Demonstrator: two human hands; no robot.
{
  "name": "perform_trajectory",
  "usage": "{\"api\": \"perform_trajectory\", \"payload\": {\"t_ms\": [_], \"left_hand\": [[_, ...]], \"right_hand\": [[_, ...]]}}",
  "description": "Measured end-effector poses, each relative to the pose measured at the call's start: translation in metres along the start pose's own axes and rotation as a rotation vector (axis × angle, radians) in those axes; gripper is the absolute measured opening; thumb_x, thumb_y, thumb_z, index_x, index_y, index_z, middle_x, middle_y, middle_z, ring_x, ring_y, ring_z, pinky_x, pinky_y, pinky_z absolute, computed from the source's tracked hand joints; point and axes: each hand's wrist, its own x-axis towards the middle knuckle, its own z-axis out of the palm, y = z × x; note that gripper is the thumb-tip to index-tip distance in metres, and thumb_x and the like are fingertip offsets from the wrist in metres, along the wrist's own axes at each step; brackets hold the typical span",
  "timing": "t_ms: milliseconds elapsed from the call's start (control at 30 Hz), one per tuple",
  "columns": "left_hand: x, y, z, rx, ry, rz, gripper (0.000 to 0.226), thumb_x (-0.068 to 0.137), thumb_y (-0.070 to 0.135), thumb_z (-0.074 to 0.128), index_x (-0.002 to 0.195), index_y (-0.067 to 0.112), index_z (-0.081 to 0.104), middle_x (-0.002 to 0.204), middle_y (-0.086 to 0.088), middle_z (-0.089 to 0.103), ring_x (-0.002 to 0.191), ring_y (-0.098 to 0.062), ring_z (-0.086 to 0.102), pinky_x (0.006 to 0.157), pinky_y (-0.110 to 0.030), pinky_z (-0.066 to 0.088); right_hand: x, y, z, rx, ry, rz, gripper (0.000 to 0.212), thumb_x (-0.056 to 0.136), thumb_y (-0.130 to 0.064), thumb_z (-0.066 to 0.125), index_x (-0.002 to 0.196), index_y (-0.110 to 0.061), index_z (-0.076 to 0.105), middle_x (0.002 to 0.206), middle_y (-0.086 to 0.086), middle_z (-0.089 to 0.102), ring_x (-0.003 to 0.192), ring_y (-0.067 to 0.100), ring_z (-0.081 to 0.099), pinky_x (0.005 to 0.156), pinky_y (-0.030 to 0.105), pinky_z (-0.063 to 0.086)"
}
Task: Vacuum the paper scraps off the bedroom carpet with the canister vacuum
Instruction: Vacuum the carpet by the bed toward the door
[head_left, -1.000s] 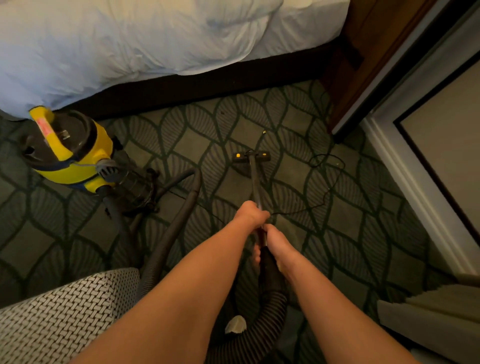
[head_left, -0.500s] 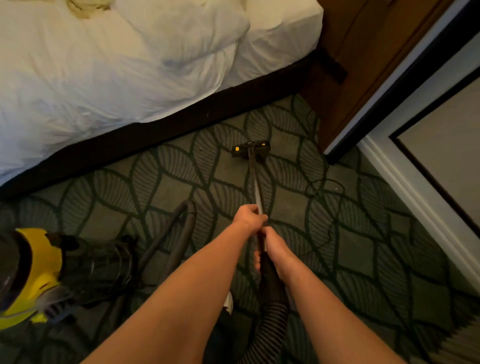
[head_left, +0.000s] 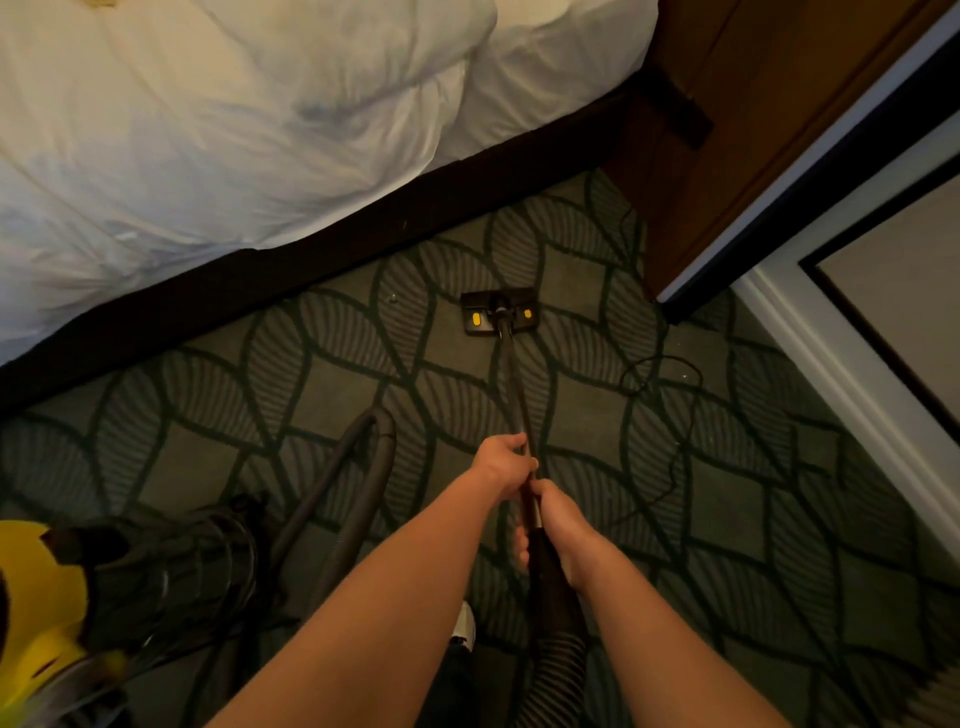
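Head view, the only view.

Step in hand: a working stroke with the suction head on the carpet (head_left: 753, 493).

- The left hand (head_left: 501, 465) has its fingers curled round the wand (head_left: 514, 384), farther along the tube.
- The right hand (head_left: 558, 530) is just behind it, its fingers wrapped round the dark grip where the wand meets the ribbed hose (head_left: 558, 649). The two hands are almost touching.
- The wand runs straight away from the person to the floor head (head_left: 498, 312). The head lies flat on the carpet in the far middle of the floor, near the dark base of the bed (head_left: 234, 130) but clear of it.
- The canister vacuum (head_left: 36, 597), yellow-bodied, stands at the near left edge and is only partly in frame.
- Remaining debris: one small pale scrap (head_left: 393, 299) lies left of the floor head, close to the bed base. Further pale specks (head_left: 684, 375) lie to the right, beside a thin power cord (head_left: 654, 374) looped on the carpet. They are too small to confirm as paper.

Assessment: the task is part done and debris is outstanding on both sides of the head.

Next move, in my judgement: steer the head left to the scrap by the bed, keeping it flat. The right-hand specks need care, because the loose cord could be drawn under the head.
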Motion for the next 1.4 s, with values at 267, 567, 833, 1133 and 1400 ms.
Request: {"api": "perform_trajectory", "payload": {"t_ms": [267,567,833,1133,1400], "left_hand": [[-0.018,-0.006,-0.003,-0.010,0.025,-0.055,0.046,0.086,-0.001,0.062,0.131,0.005,0.054,0.124,-0.015,0.061,0.117,-0.027,0.058,0.102,-0.038,0.047],[-0.049,-0.035,0.004,-0.012,-0.005,-0.108,0.048,0.083,0.000,0.064,0.130,0.008,0.054,0.124,-0.015,0.061,0.115,-0.029,0.059,0.099,-0.041,0.049],[-0.075,-0.059,0.025,0.015,-0.057,-0.164,0.048,0.080,0.000,0.060,0.127,0.006,0.051,0.122,-0.022,0.060,0.113,-0.036,0.060,0.096,-0.045,0.051],[-0.111,-0.039,0.061,-0.049,0.018,-0.160,0.016,0.074,0.006,0.060,0.062,0.008,0.050,0.058,-0.011,0.050,0.061,-0.025,0.056,0.061,-0.035,0.050],[-0.126,-0.010,0.083,-0.115,0.124,-0.094,0.010,0.071,0.011,0.064,0.067,0.009,0.055,0.063,-0.010,0.055,0.067,-0.025,0.058,0.062,-0.037,0.052]], "right_hand": [[-0.029,0.012,0.005,0.008,0.012,0.037,0.054,0.101,-0.047,0.035,0.066,-0.009,0.047,0.050,0.006,0.040,0.031,0.014,0.039,0.032,0.016,0.033],[-0.058,0.049,0.000,0.027,0.016,0.108,0.055,0.098,-0.050,0.037,0.063,-0.008,0.046,0.047,0.006,0.040,0.029,0.016,0.038,0.032,0.016,0.034],[-0.077,0.082,-0.019,0.032,0.038,0.133,0.058,0.097,-0.050,0.040,0.058,-0.007,0.045,0.044,0.006,0.040,0.030,0.017,0.038,0.033,0.016,0.034],[-0.101,0.075,-0.064,-0.136,0.047,0.018,0.057,0.101,-0.044,0.035,0.060,-0.006,0.046,0.044,0.007,0.039,0.028,0.017,0.038,0.032,0.017,0.032],[-0.122,0.049,-0.094,-0.311,0.015,-0.093,0.056,0.103,-0.045,0.032,0.066,-0.005,0.048,0.042,0.007,0.041,0.029,0.018,0.039,0.033,0.017,0.033]]}}
